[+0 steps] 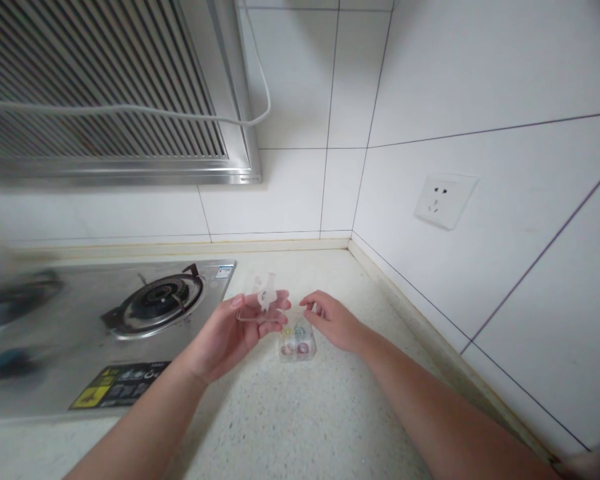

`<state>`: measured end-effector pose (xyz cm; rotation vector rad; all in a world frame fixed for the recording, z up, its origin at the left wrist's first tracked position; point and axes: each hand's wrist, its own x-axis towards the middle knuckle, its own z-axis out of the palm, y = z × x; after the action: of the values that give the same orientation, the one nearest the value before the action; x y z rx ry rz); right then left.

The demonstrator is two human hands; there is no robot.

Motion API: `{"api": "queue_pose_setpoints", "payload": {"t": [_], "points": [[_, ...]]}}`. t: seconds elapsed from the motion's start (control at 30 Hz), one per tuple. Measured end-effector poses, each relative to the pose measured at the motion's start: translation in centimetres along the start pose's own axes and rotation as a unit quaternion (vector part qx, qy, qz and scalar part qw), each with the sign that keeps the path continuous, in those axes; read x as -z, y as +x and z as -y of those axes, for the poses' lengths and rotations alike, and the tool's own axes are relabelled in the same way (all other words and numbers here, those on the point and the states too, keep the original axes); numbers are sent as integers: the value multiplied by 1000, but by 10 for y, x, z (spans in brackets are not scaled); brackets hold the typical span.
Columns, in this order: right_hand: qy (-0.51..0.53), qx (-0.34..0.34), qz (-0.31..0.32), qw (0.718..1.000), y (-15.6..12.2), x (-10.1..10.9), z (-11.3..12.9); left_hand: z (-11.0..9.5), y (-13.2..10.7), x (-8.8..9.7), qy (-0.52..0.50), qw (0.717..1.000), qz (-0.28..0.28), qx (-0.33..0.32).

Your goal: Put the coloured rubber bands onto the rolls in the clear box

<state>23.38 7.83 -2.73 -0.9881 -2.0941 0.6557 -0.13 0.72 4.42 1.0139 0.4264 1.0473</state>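
My left hand, palm up with the fingers curled, holds a clear plastic lid with a whitish printed figure on it. Below and to the right of it, on the countertop, stands a small clear divided box. Small coloured bands or rings lie in its compartments: yellow and green at the back, reddish ones in front. At the back right of the box is my right hand, its fingers bent in and thumb close to the fingertips. Whether anything small is between them I cannot make out.
A steel gas hob with a black burner lies to the left. Overhead at the left is a range hood with a white cable hanging across it. A socket sits on the tiled right wall, beside the speckled countertop.
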Motion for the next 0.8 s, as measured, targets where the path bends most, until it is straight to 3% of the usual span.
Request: {"api": "queue_pose_setpoints", "payload": {"t": [0.13, 0.3, 0.43, 0.63, 0.8], "points": [[13, -10, -29, 999, 0, 1, 2, 21, -1, 4, -69, 997, -19, 35], [21, -22, -45, 999, 0, 0, 5, 34, 3, 9, -128, 989, -74, -10], [30, -17, -41, 999, -1, 1, 10, 37, 8, 8, -141, 985, -88, 43], [37, -7, -37, 999, -4, -1, 21, 45, 13, 12, -116, 981, -147, 52], [70, 14, -51, 996, -7, -1, 28, 47, 11, 13, -2, 982, -185, 37]]}}
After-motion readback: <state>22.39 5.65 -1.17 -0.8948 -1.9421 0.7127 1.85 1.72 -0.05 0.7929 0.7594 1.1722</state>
